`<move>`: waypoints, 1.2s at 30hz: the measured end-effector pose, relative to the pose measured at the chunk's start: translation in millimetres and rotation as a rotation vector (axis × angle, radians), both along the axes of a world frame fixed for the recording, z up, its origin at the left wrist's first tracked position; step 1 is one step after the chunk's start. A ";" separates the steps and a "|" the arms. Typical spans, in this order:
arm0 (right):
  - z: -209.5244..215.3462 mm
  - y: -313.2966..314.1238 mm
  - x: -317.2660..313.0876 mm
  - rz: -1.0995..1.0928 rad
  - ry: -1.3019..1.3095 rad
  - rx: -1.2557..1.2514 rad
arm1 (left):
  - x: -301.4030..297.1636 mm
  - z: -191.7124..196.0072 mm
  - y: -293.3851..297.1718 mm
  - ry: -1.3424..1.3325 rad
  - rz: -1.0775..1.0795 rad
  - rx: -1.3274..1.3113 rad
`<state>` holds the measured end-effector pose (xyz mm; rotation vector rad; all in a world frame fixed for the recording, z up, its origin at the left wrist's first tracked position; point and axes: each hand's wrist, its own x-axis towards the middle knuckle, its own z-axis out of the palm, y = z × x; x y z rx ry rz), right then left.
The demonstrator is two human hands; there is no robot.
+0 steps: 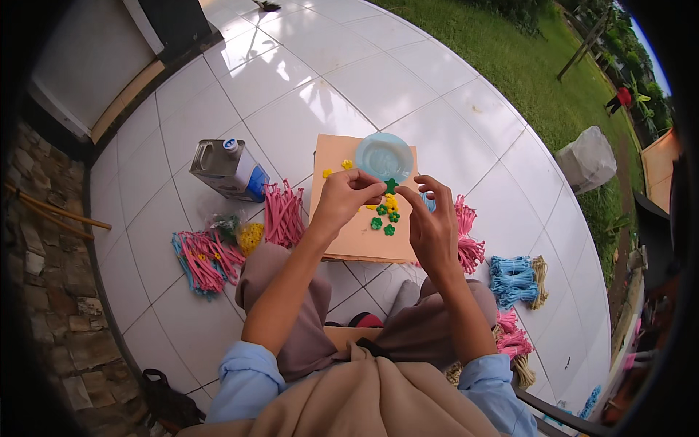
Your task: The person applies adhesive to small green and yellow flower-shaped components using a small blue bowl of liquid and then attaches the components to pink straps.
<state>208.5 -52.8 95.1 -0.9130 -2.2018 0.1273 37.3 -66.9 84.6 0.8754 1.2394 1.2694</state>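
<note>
Over a peach cardboard sheet, my left hand pinches a small green flower between thumb and fingertips. My right hand is close beside that flower, thumb and fingers apart, holding nothing that I can make out. Below them on the cardboard lie several loose green flowers and yellow flowers. Two more yellow ones, including a yellow flower, rest near the sheet's left side. A pale blue bowl stands at its far end. Something light blue shows partly behind my right fingers.
To the left are a metal can, pink corded bundles, a bag of yellow pieces and a pink-and-blue bundle. On the right lie pink bundles and blue bundles. White tiles border grass.
</note>
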 end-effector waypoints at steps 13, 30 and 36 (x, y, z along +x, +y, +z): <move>-4.2 5.5 -5.5 0.009 0.168 -0.086 | -0.5 1.6 -0.8 0.019 0.013 0.001; -31.0 19.1 11.7 -0.091 -0.159 -0.403 | 4.3 -84.1 0.8 1.313 -0.048 -0.044; -42.4 18.1 17.2 -0.081 -0.296 -0.363 | 30.2 -85.8 6.8 1.079 -0.217 0.112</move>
